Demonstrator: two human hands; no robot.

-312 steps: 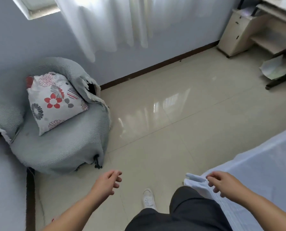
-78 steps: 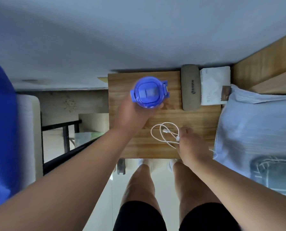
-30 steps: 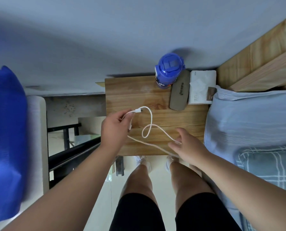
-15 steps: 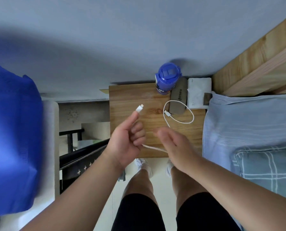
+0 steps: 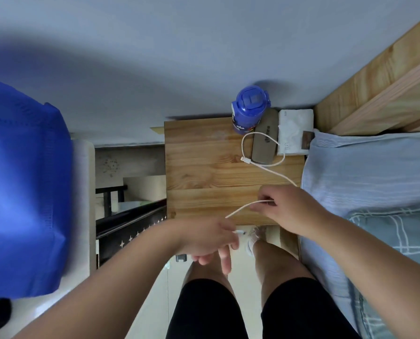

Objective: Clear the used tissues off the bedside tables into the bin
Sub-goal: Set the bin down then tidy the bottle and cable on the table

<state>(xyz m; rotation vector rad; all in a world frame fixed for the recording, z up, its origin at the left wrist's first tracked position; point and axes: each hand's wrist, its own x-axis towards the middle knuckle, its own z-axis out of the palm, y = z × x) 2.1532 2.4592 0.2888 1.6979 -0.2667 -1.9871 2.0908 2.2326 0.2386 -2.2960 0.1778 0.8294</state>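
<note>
A wooden bedside table (image 5: 204,167) stands below me against the wall. A white charging cable (image 5: 262,165) loops across its top. My left hand (image 5: 209,241) pinches one plug end of the cable just off the table's near edge. My right hand (image 5: 284,204) pinches the cable's middle above the near right part of the tabletop. A white tissue pack (image 5: 294,128) lies at the far right corner. No loose used tissue or bin shows in this view.
A blue bottle (image 5: 249,108) and a grey-brown case (image 5: 265,138) stand at the table's back edge. The bed (image 5: 365,172) with light blue sheet borders the right side. A blue fabric mass (image 5: 20,192) fills the left. A dark metal frame (image 5: 130,216) sits left of the table.
My left hand has dropped from above the tabletop to its near edge, still holding the plug end. My right hand has moved right and taken the cable's middle.
</note>
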